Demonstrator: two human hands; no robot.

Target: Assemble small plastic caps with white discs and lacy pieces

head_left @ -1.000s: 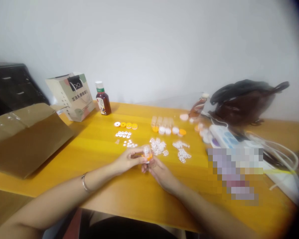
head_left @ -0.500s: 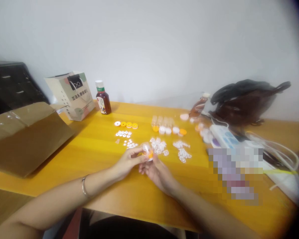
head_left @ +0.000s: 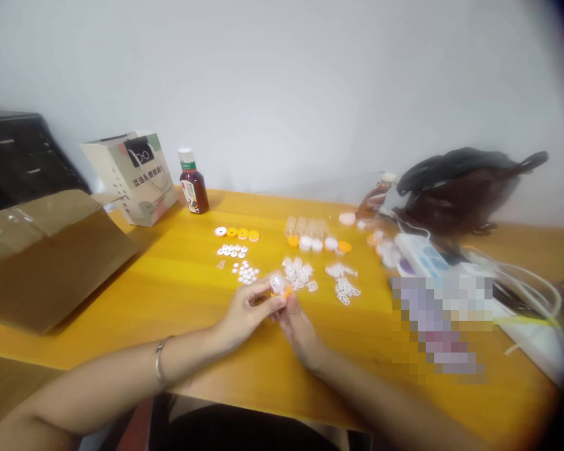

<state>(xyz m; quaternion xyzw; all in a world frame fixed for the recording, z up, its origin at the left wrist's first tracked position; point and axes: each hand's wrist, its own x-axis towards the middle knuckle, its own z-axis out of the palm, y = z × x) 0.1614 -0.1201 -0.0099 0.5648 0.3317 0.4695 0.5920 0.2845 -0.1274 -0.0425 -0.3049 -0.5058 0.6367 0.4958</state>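
Between both hands, over the front middle of the table, is a small clear plastic container (head_left: 277, 283) with an orange part at its lower end. My left hand (head_left: 249, 311) pinches it from the left with thumb and fingers. My right hand (head_left: 303, 331) is closed on its orange end from the right and below; some fingertips are hidden. Just beyond the hands lie small white round pieces (head_left: 247, 274) and flat white openwork pieces (head_left: 297, 273). Further back are white stemmed discs (head_left: 232, 251), a row of orange and white rings (head_left: 242, 234), clear tubes (head_left: 305, 227) and orange and white caps (head_left: 316, 244).
An open cardboard box (head_left: 51, 257), a paper bag (head_left: 148, 181) and a bottle of dark red drink (head_left: 195, 191) stand at left. To the right are another bottle (head_left: 375, 197), a dark bag (head_left: 465, 191), a power strip (head_left: 423, 260) and white cables (head_left: 540, 282).
The container has tipped slightly in my hands. My right fingers have drawn up closer beneath it, and my left thumb has shifted right. The table's pieces stay where they were.
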